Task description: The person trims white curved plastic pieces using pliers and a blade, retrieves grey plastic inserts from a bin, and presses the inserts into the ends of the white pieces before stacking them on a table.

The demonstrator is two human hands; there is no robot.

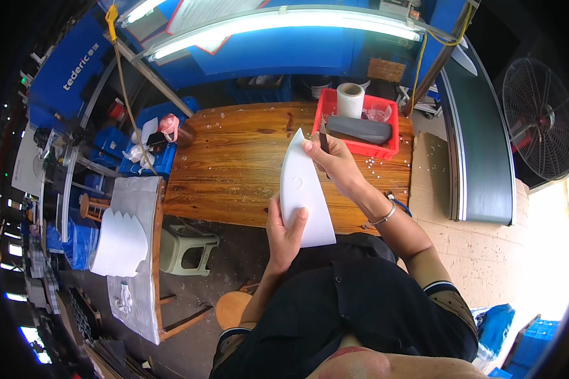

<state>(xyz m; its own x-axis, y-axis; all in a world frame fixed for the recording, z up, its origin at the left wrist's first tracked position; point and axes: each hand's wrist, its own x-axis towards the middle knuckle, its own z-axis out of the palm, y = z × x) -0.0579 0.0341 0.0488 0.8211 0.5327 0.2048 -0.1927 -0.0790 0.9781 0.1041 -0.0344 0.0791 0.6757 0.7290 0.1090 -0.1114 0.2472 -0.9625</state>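
A smooth white plastic piece (306, 205), shaped like a fin with a curved edge and pointed top, is held upright over the near side of the wooden table. My left hand (284, 234) grips its lower left edge, the thumb lying across its face. Up near the tip, my right hand (338, 163) is closed at the right edge, its thumb against the piece. A slim dark tool (324, 140), which looks like a trimming knife, is held in those right fingers; its blade cannot be made out.
On the wooden table (240, 164) stands a red crate (385, 150) holding a white film roll (350, 101) and a dark grey block (359, 129). White bits lie nearby. Stacked white pieces (123, 243) rest on the left side table. A conveyor (480, 145) and fan (540, 120) stand right.
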